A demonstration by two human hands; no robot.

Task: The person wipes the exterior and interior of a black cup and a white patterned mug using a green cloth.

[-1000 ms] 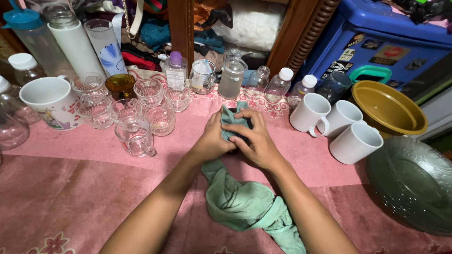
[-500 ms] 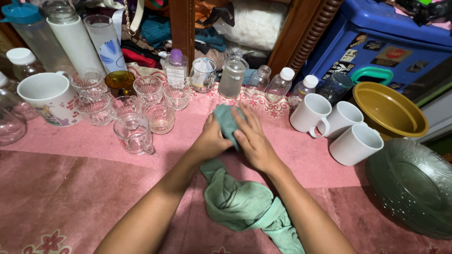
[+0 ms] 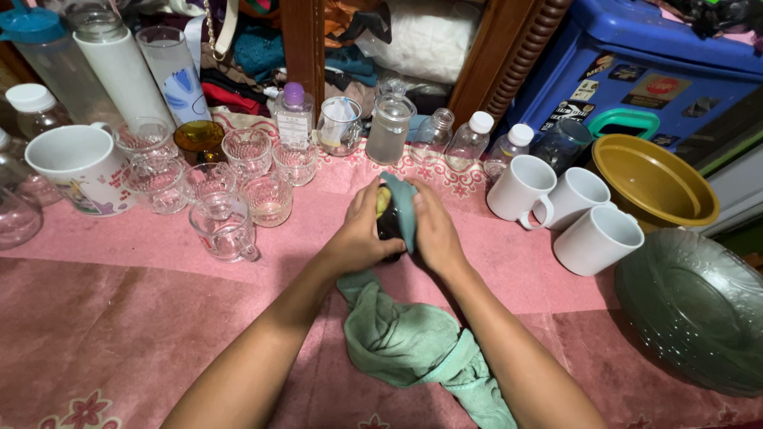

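Note:
My left hand (image 3: 359,232) grips a small dark cup (image 3: 388,221) with a yellowish inside, tipped on its side over the pink cloth-covered surface (image 3: 143,318). My right hand (image 3: 433,230) presses the upper end of a green cloth (image 3: 409,338) against the cup's right side. The rest of the cloth trails down between my forearms and lies bunched on the surface. Most of the cup is hidden by my fingers and the cloth.
Several clear glass cups (image 3: 225,229) and a large white mug (image 3: 75,168) stand at left, bottles and jars (image 3: 391,129) along the back. Three white mugs (image 3: 598,238) sit at right, beside a yellow bowl (image 3: 653,184), a grey glass dish (image 3: 699,306) and a blue bin (image 3: 636,63).
The cloth covered the cup a second ago. My right hand has shifted to the cup's right side, and the cup's dark body and yellowish inside now show between my hands.

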